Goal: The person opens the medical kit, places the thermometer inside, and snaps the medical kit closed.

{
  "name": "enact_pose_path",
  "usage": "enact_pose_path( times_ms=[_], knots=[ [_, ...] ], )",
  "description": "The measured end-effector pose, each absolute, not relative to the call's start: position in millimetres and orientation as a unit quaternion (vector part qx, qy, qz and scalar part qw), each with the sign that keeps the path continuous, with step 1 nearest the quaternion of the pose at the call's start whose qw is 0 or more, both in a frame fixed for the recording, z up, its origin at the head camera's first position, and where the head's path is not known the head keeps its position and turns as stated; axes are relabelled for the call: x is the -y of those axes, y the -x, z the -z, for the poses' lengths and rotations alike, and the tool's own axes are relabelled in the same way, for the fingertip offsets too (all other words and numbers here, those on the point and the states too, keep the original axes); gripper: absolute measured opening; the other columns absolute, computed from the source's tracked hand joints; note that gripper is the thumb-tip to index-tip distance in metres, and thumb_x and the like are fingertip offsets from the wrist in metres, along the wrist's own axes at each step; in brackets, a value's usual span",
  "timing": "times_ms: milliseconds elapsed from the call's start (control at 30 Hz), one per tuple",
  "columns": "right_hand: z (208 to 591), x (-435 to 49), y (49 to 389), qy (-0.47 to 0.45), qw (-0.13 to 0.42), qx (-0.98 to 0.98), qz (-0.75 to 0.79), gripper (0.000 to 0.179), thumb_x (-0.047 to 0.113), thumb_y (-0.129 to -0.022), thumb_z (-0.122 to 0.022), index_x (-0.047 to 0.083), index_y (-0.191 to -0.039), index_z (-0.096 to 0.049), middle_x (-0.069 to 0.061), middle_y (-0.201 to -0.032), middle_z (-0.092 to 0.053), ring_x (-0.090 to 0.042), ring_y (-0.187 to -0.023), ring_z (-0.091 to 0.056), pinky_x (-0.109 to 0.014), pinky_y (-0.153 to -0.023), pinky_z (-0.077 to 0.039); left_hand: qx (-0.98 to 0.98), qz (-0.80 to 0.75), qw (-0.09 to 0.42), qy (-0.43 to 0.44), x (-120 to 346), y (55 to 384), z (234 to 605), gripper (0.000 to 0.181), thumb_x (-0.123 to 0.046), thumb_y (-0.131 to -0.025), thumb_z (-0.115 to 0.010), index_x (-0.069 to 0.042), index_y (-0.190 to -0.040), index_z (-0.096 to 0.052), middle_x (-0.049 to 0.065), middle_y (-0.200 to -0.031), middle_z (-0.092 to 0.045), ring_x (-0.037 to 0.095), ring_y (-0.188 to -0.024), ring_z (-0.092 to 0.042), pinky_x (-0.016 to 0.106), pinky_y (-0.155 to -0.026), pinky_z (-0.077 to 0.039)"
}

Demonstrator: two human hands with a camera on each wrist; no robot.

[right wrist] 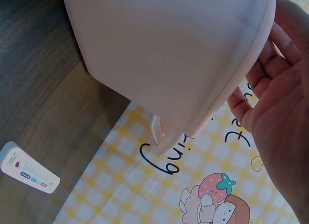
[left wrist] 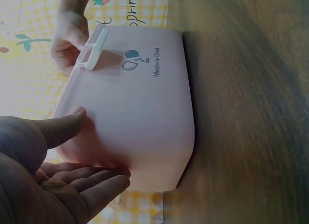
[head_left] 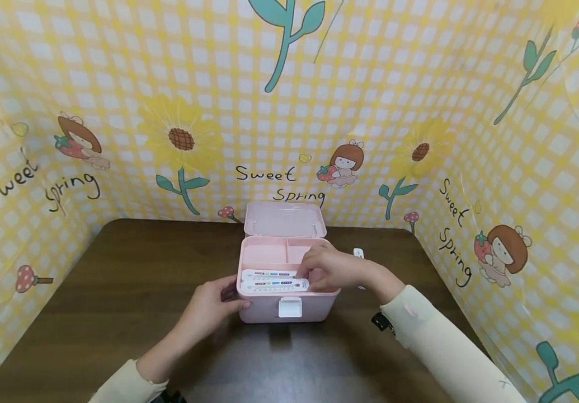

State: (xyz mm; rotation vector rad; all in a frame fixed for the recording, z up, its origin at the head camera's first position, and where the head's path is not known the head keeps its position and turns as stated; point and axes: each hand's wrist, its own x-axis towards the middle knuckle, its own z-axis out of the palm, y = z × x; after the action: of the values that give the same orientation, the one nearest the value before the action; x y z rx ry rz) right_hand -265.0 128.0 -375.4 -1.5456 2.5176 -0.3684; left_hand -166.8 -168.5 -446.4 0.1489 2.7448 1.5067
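A pink medicine chest [head_left: 284,316] stands with its lid [head_left: 285,219] raised. My left hand [head_left: 213,305] holds its front left corner; in the left wrist view the thumb lies on the front face and the fingers along the side. Inside the front part lie two slim white thermometer cases, a rear case [head_left: 269,274] and a front case [head_left: 274,286], with printed scales and coloured labels. My right hand [head_left: 326,268] reaches over the right rim, its bent fingers pinching the right end of the rear case. Its fingertips are partly hidden by the hand and, in the right wrist view, by the chest wall.
Another white thermometer case [right wrist: 31,168] lies on the dark wooden table [head_left: 168,263] right of the chest, partly behind my right wrist in the head view. Divided compartments fill the chest's rear half. A white latch [head_left: 290,307] hangs in front. A yellow checked cloth [head_left: 229,73] surrounds the table.
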Motion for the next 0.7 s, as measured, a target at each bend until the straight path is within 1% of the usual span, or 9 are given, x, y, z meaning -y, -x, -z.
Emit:
enact_pose_path(
  times_ms=[100,267,433,600,700],
  knots=[
    [378,-127,264,0.524,0.079,-0.839,0.124,0.021,0.030,-0.083,-0.075,0.026,-0.103,-0.071,0.021,-0.097,-0.065,-0.004,-0.098,-0.050,-0.042,-0.107,-0.025,-0.875,-0.482,0.008,-0.044,168,166,446,0.067,-0.031,-0.072,-0.084,-0.008,-0.130,-0.060,0.009,-0.123,-0.066,0.024,-0.111,-0.065,0.037,-0.086,-0.057],
    [381,-127,263,0.539,0.066,-0.831,0.119,0.021,0.026,-0.083,-0.076,0.023,-0.103,-0.071,0.016,-0.097,-0.066,-0.007,-0.096,-0.052,-0.039,-0.102,-0.029,-0.874,-0.484,0.008,-0.044,167,164,447,0.066,-0.029,-0.072,-0.085,-0.009,-0.130,-0.060,0.008,-0.122,-0.066,0.022,-0.109,-0.066,0.036,-0.085,-0.057],
    [378,-125,262,0.540,0.055,-0.835,0.093,0.021,0.025,-0.081,-0.076,0.025,-0.102,-0.071,0.016,-0.096,-0.064,-0.005,-0.096,-0.051,-0.040,-0.101,-0.029,-0.875,-0.482,0.003,-0.048,166,165,448,0.066,-0.029,-0.072,-0.084,-0.009,-0.130,-0.060,0.007,-0.122,-0.067,0.021,-0.109,-0.066,0.034,-0.085,-0.057],
    [371,-119,264,0.532,0.071,-0.840,0.075,0.023,0.024,-0.081,-0.076,0.026,-0.104,-0.070,0.018,-0.097,-0.064,-0.003,-0.100,-0.050,-0.041,-0.103,-0.027,-0.877,-0.479,0.001,-0.044,167,166,447,0.067,-0.031,-0.072,-0.084,-0.010,-0.131,-0.060,0.007,-0.121,-0.067,0.021,-0.109,-0.066,0.034,-0.084,-0.057],
    [368,-118,264,0.523,0.088,-0.844,0.078,0.027,0.021,-0.082,-0.076,0.026,-0.107,-0.070,0.016,-0.101,-0.064,-0.005,-0.103,-0.050,-0.038,-0.104,-0.030,-0.877,-0.478,0.000,-0.045,167,167,447,0.068,-0.033,-0.073,-0.084,-0.010,-0.131,-0.059,0.008,-0.122,-0.067,0.021,-0.110,-0.066,0.035,-0.085,-0.057]
  ],
)
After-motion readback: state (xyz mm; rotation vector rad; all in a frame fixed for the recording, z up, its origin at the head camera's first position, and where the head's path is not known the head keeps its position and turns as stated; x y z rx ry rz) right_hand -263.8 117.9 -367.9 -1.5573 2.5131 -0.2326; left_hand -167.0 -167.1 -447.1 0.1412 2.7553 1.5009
